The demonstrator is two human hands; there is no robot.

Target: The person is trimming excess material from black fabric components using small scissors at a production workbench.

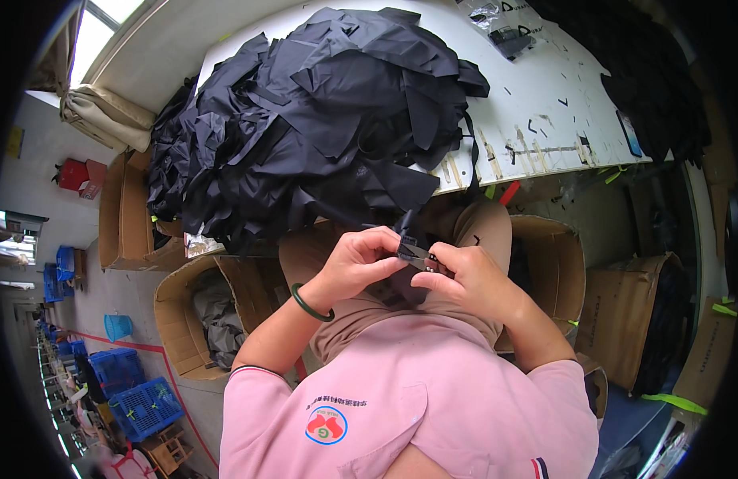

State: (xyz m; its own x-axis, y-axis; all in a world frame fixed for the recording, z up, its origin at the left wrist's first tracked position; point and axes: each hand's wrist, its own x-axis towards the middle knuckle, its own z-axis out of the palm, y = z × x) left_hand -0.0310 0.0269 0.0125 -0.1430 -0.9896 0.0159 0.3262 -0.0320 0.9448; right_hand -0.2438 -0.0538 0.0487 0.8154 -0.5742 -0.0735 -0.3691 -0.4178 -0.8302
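Above my lap, my left hand (pixel 355 263) pinches the edge of a black fabric piece (pixel 407 289) between thumb and fingers; a dark green bangle (pixel 311 305) circles that wrist. My right hand (pixel 470 278) is closed around small metal thread snips (pixel 418 253). The blades point left and meet the fabric edge at my left fingertips; whether they are cutting cannot be made out. Part of the fabric hangs down between my legs. Just beyond my hands, a large heap of black fabric pieces (pixel 321 120) covers the left of the white table (pixel 537 128) and spills over its front edge.
Cardboard boxes stand on both sides: one (pixel 173 319) at left with grey fabric, another (pixel 557 247) by my right knee, a closed one (pixel 620 311) farther right. Dark scraps and a plastic bag (pixel 505 28) lie on the table. Blue crates (pixel 145 407) stand on the floor at left.
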